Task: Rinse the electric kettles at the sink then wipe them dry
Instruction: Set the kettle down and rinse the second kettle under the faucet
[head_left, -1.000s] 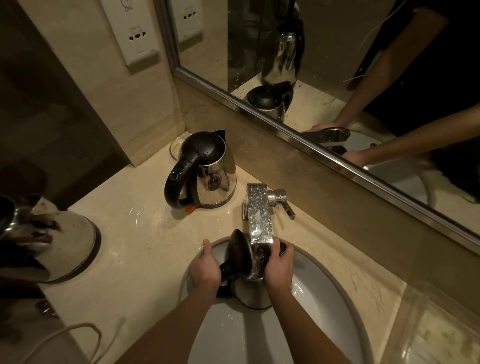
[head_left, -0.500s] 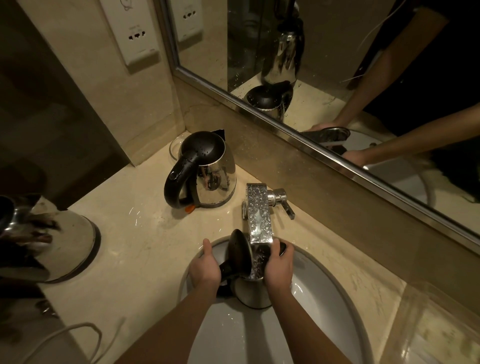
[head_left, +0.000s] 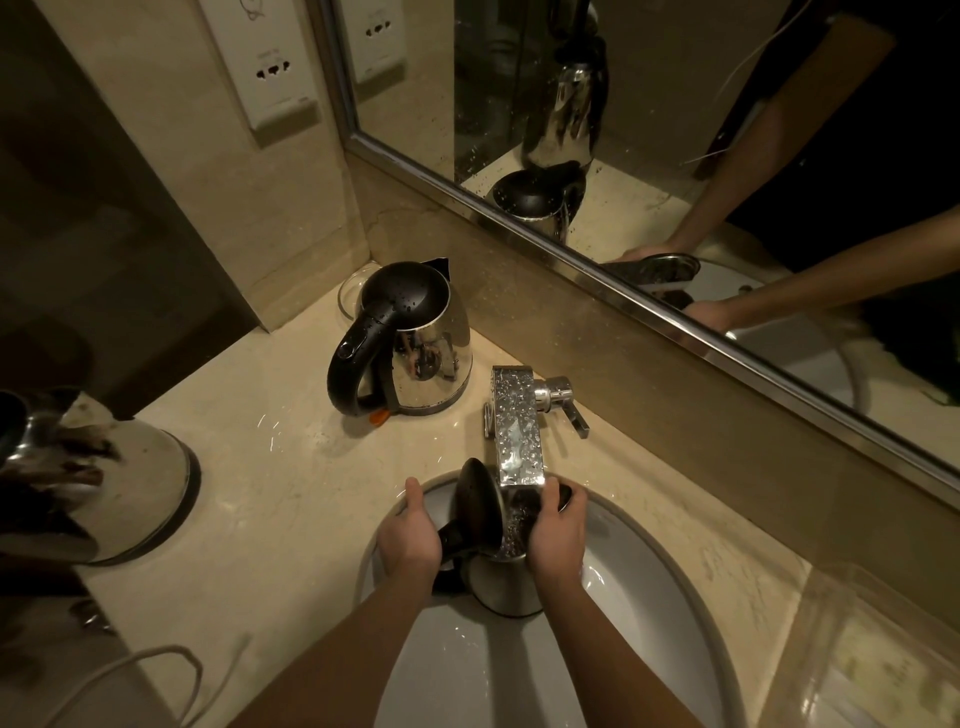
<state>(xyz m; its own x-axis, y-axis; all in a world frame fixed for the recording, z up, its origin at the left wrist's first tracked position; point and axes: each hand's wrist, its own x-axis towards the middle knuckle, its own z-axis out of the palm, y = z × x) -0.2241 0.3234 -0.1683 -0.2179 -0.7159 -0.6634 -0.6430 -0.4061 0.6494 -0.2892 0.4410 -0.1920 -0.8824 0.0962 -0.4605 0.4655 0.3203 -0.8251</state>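
A steel electric kettle (head_left: 506, 587) with its black lid (head_left: 475, 506) flipped open stands in the white sink (head_left: 639, 587), right under the square chrome faucet (head_left: 517, 426). Water runs into its mouth. My left hand (head_left: 410, 535) grips the black handle on the kettle's left side. My right hand (head_left: 556, 535) wraps round the rim and body on the right. A second steel kettle (head_left: 415, 348), lid closed and dotted with droplets, stands on the beige counter behind the sink to the left.
A third kettle-like steel body (head_left: 88, 483) lies at the counter's left edge. A glass dish (head_left: 350, 296) sits in the corner behind the second kettle. A clear plastic tray (head_left: 872, 654) is at the right. A white cable (head_left: 130, 670) trails at lower left. The mirror (head_left: 675, 156) lines the back wall.
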